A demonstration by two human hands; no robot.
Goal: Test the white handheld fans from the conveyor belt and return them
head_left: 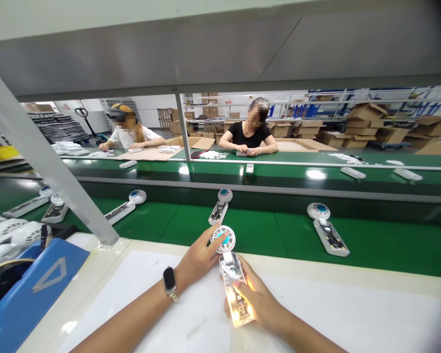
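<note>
A white device (pixel 241 314) that looks like a handheld fan is held above the white worktop, its round vented head pointing away from me. Its handle lies open, with a circuit board showing and lights glowing yellow. My right hand (pixel 261 300) is wrapped round the handle, thumb pressed on the inside. My left hand (pixel 198 257), with a watch on the wrist, grips the round head, one finger on its blue centre. The undersides of the fingers are partly hidden. Beyond them, a similar opened device (pixel 218 212) lies on the green belt.
More opened devices (pixel 330 238) lie along the green conveyor belt (pixel 389 245). At left stand a blue holder (pixel 40 289) and a pile of white parts (pixel 11 235). A slanted metal post (pixel 55 152) rises from the worktop (pixel 132 314). Two people sit across the line.
</note>
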